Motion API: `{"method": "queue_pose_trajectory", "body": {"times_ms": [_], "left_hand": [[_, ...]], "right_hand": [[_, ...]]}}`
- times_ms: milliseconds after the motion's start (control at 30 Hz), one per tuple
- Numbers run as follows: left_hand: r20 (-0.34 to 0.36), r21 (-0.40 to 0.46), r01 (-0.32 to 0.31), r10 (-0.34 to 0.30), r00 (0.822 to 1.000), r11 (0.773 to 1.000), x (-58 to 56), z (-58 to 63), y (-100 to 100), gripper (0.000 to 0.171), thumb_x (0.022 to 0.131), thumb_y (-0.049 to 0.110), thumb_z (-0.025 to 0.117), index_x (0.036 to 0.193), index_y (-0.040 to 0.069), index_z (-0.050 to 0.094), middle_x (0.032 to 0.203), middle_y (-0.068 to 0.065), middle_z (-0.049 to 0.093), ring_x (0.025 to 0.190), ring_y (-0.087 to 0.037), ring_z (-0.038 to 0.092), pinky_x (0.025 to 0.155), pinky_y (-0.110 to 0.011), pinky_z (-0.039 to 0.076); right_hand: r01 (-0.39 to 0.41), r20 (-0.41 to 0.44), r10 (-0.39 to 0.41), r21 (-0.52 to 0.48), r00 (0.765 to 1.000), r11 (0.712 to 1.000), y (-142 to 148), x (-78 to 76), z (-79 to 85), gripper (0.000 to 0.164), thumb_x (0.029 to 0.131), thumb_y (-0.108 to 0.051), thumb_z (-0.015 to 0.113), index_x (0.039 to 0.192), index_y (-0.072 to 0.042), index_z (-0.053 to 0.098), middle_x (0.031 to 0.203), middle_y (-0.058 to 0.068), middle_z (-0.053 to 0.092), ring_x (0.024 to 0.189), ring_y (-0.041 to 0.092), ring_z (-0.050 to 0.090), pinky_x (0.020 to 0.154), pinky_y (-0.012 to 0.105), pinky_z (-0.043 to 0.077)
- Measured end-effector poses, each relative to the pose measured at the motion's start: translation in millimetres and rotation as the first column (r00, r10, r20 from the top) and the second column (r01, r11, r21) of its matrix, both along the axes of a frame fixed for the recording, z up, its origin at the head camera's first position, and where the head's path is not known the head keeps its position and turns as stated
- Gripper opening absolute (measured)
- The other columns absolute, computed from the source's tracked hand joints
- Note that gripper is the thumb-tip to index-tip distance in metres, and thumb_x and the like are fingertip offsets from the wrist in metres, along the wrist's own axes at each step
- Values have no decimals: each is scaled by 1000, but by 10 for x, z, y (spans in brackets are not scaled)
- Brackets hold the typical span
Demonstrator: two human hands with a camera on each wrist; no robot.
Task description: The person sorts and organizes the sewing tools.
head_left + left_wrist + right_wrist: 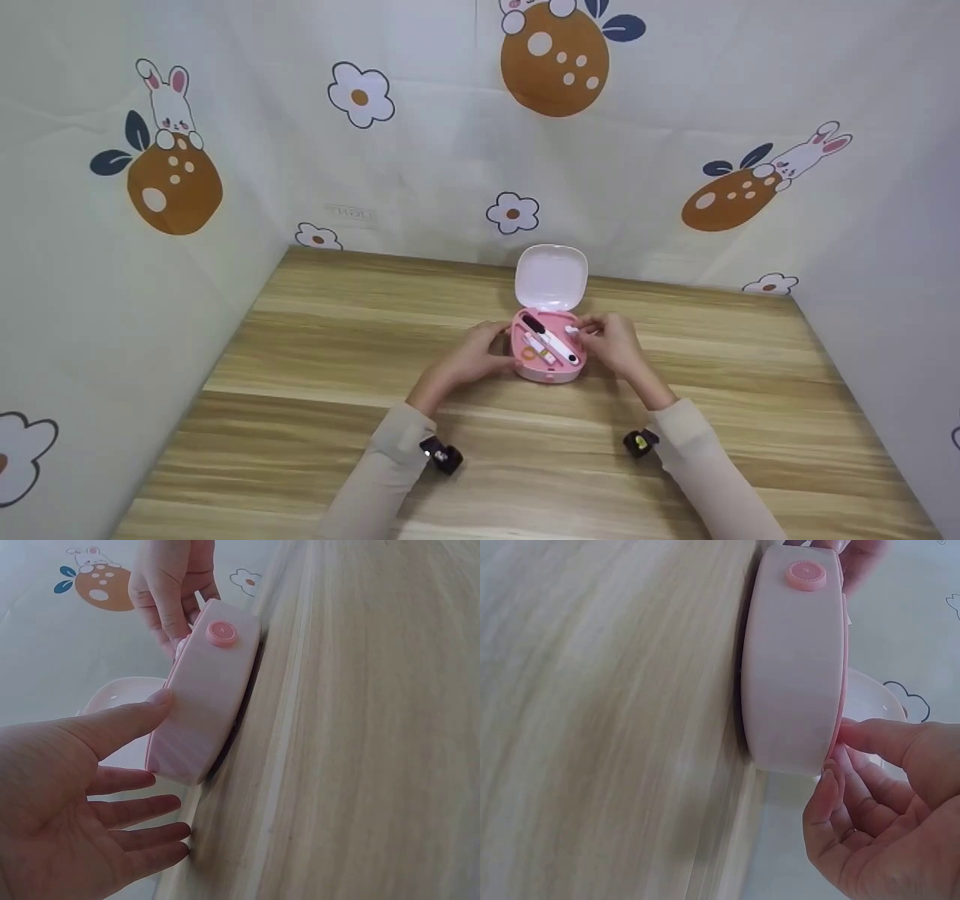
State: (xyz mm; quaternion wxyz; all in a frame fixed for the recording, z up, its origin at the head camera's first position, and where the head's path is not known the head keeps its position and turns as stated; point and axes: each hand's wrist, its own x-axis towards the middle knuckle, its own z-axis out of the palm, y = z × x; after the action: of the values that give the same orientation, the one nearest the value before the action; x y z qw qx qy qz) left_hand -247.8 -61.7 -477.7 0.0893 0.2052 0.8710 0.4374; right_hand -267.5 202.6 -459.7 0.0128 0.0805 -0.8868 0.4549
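Observation:
A small pink-and-white box (541, 375) stands on the table with its white lid (552, 276) raised at the back. Inside lie a slim white tool (556, 348) with a black end, a pink-and-white piece (537, 349) and a yellowish ring (528, 353). My left hand (474, 355) is at the box's left side, its thumb touching the rim and its fingers spread fairly straight. On the other side, my right hand (613, 345) pinches a small white piece (571, 330) over the box's right part. The right fingertips partly hide that piece, so its kind is unclear.
The wood-grain table (315, 330) extends around the box. A pale cloth (435, 150) printed with rabbits, oranges and flowers hangs behind and along both sides. Each wrist carries a small black camera, the left one (444, 456) and the right one (639, 442).

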Motion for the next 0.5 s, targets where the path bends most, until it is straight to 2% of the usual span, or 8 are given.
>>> {"method": "queue_pose_trajectory", "body": {"times_ms": [167,367,500], "left_hand": [[0,1,3,-3,1000,1000,0,4,1,74,93,25,82,154,-1,50,149,-24,57,141,-38,51,124,-52,38],[12,-2,-5,5,1000,1000,5,9,5,75,92,25,82,155,0,49,151,-23,56,143,-38,50,125,-52,36],[10,5,-4,4,1000,1000,10,12,6,74,93,25,82,154,0,49,151,-23,56,143,-38,50,125,-52,36]], "right_hand": [[-6,15,6,-2,1000,1000,3,0,5,15,85,11,74,100,13,75,91,25,75,73,11,64,60,13,51],[-53,-38,52,-23,998,998,0,16,-2,17,81,13,72,98,15,74,84,19,75,71,10,64,57,15,53],[-50,-50,51,7,997,999,-6,15,-3,18,81,12,74,99,14,74,87,21,75,73,12,64,59,15,52]]}}
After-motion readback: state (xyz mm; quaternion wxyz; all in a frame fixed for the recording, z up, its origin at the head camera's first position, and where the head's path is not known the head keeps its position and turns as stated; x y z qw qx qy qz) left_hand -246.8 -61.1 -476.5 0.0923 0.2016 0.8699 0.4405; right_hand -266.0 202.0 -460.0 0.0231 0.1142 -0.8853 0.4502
